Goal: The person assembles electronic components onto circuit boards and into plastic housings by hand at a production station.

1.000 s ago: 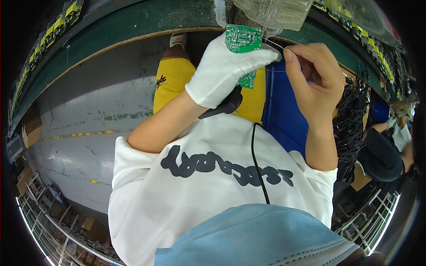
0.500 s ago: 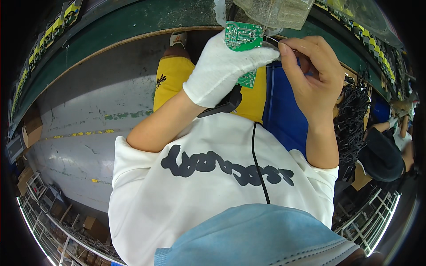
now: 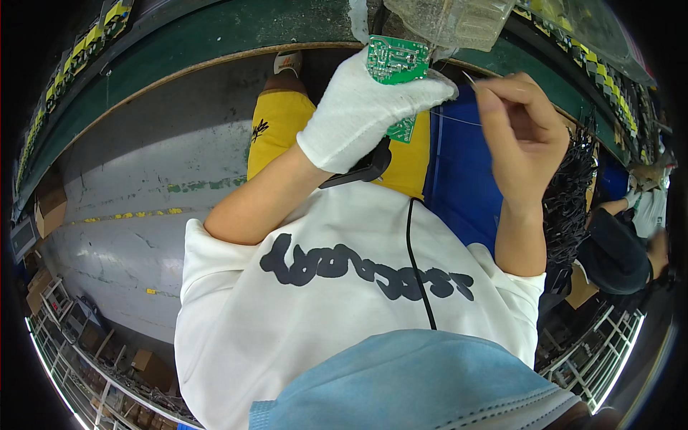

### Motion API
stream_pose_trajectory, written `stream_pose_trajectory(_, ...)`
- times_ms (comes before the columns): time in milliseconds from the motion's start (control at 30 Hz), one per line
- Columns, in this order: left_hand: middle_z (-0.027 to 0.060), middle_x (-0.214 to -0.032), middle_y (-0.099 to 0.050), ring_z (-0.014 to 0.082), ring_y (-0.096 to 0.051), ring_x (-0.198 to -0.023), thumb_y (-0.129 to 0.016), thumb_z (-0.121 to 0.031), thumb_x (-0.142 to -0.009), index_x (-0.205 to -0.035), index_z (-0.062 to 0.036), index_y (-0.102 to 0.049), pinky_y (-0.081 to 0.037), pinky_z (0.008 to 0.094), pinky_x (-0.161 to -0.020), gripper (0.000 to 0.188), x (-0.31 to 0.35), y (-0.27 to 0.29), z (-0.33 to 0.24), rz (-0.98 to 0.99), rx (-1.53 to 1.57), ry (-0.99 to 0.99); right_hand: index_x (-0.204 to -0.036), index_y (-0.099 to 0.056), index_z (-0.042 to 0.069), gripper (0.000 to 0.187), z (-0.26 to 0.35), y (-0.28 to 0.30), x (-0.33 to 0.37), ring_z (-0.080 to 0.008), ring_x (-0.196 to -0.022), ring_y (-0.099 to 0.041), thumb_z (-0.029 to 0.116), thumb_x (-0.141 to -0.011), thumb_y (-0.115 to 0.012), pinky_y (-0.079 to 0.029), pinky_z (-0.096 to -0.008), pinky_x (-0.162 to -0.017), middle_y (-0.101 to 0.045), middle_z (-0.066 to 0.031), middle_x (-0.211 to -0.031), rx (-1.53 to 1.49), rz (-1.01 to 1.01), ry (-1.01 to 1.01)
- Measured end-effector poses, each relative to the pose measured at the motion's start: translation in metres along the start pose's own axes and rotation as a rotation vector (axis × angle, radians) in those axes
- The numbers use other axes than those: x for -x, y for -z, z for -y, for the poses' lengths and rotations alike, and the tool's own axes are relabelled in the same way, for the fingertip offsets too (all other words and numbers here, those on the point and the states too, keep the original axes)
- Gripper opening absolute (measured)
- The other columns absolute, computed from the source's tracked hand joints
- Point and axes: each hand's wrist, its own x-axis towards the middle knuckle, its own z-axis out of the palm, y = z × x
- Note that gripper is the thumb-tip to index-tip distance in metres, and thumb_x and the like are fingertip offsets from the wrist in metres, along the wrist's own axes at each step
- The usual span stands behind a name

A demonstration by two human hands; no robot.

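My left hand (image 3: 351, 115), in a white glove, grips a green circuit board (image 3: 398, 61) by its side. The board's soldered face is up, and the glove covers its middle; the lower end shows below the thumb. To the right, my bare right hand (image 3: 522, 132) pinches a thin silvery wire between thumb and forefinger, apart from the board. A short wire end (image 3: 469, 76) sticks out past the fingertips, and a fine strand (image 3: 459, 120) stretches from near the glove toward the right hand.
Beyond the board, a cloudy plastic housing (image 3: 451, 21) stands on the green bench (image 3: 215, 36). A blue bin (image 3: 462, 179) sits beside my lap, with a bundle of black cables (image 3: 570, 208) to its right. Another person (image 3: 616, 247) is at far right. Racks with yellow parts (image 3: 79, 54) line the bench.
My right hand has drawn back to the right and slightly down, away from the board, with the wire still pinched. The left hand and board have shifted very slightly right.
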Motion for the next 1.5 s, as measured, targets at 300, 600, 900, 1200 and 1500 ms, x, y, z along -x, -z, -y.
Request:
stream_pose_trajectory(300,0.0016,-0.090,-0.069,0.0070,-0.060,-0.078,-0.074,-0.017,-0.084,-0.102,-0.0015,-0.069,-0.049,0.0234,-0.068,0.025,0.009,0.024,0.008,0.000,-0.147,0.035,-0.088,-0.065,-0.005,0.007,0.010,0.018,0.012,-0.0090,-0.066,-0.055,0.002,-0.086,-0.063,-0.040,-0.0215,-0.058,-0.057,-0.0034,-0.074,-0.558,0.511,-0.639)
stream_pose_trajectory(600,0.0134,-0.095,-0.066,0.0176,-0.062,-0.078,-0.071,-0.017,-0.081,-0.132,0.0006,-0.047,-0.050,0.0261,-0.066,0.059,0.055,0.088,-0.086,0.053,-0.072,0.150,-0.080,-0.068,-0.003,0.045,-0.059,-0.019,0.051,-0.0331,-0.072,-0.060,0.031,-0.100,-0.047,-0.048,-0.0395,-0.070,-0.059,-0.0170,-0.071,0.393,0.680,-0.432)
stream_pose_trajectory(900,0.0161,-0.107,-0.066,0.0235,-0.064,-0.094,-0.065,-0.018,-0.085,-0.129,-0.0013,-0.048,-0.052,0.0344,-0.083,0.049,-0.047,0.089,-0.272,-0.259,-0.657,-0.381,-0.081,-0.070,-0.001,0.062,-0.057,-0.029,0.057,-0.0353,-0.082,-0.062,0.043,-0.103,-0.033,-0.047,-0.0391,-0.082,-0.066,-0.0192,-0.082,-0.013,1.000,-0.570)
stream_pose_trajectory(1200,0.0189,-0.105,-0.067,0.0334,-0.065,-0.095,-0.066,-0.011,-0.082,-0.116,-0.0088,-0.061,-0.050,0.0398,-0.082,0.034,-0.273,0.161,-0.281,-0.495,-1.716,-0.500,-0.084,-0.070,0.000,0.059,-0.059,-0.012,0.044,-0.0339,-0.081,-0.062,0.041,-0.104,-0.032,-0.048,-0.0389,-0.080,-0.065,-0.0170,-0.080,0.014,0.872,-0.557)
stream_pose_trajectory(1500,0.0181,-0.119,-0.063,0.0356,-0.060,-0.109,-0.063,-0.020,-0.086,-0.132,-0.0077,-0.052,-0.048,0.0392,-0.096,0.049,-0.371,0.241,-0.192,-0.496,-1.977,-0.407,-0.088,-0.070,0.000,0.060,-0.052,-0.006,0.031,-0.0342,-0.077,-0.062,0.045,-0.103,-0.034,-0.047,-0.0384,-0.078,-0.064,-0.0199,-0.079,-0.046,0.853,-0.669)
